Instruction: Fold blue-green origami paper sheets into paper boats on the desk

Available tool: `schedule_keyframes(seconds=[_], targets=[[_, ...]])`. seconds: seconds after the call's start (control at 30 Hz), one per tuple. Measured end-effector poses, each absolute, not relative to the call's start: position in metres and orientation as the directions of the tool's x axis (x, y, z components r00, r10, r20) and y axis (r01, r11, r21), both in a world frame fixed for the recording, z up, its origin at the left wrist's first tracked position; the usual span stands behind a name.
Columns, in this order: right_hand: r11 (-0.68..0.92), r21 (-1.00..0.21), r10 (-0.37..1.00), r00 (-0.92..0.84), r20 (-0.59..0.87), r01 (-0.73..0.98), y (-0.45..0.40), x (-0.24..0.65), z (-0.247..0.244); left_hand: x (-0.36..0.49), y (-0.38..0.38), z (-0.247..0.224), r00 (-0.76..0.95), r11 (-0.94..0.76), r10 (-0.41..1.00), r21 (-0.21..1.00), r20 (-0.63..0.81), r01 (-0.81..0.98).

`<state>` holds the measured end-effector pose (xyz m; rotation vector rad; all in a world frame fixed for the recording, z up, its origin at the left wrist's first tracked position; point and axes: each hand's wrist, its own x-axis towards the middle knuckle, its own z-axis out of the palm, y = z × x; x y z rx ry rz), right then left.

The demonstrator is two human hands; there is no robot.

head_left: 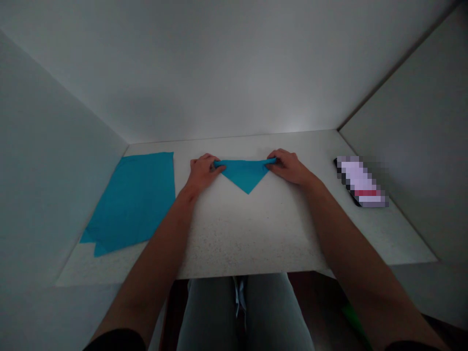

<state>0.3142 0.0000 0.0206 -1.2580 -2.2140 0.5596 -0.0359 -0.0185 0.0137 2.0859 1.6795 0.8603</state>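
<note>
A blue cloth lies in the middle of the white table, folded into a triangle with its point toward me. Its far edge looks rolled or folded into a narrow band. My left hand pinches the left end of that band between thumb and fingers. At the right end, my right hand grips the band the same way. Between the hands the band runs nearly straight. Both corners of the cloth are partly hidden by my fingers.
Flat blue cloths, seemingly stacked, lie left of my left forearm. A phone with a blurred screen rests at the right side of the table. Walls close in the back and both sides. My legs are below the front edge.
</note>
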Motion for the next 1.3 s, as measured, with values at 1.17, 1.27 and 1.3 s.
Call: schedule_keyframes(seconds=[1.17,1.27,1.3], targets=[[0.321,-0.929,0.935,-0.219,0.28,0.184,0.005,0.301,0.018,-0.026,-0.017,0.011,0.028,-0.217,0.976,0.953,0.216,0.213],[0.319,-0.932,0.934,-0.224,0.279,0.171,0.004,0.297,0.018,-0.024,-0.018,0.011,0.037,-0.207,0.978,0.957,0.204,0.202],[0.323,-0.93,0.933,-0.222,0.283,0.172,0.004,0.296,0.019,-0.024,-0.018,0.011,0.039,-0.212,0.977,0.957,0.209,0.197]])
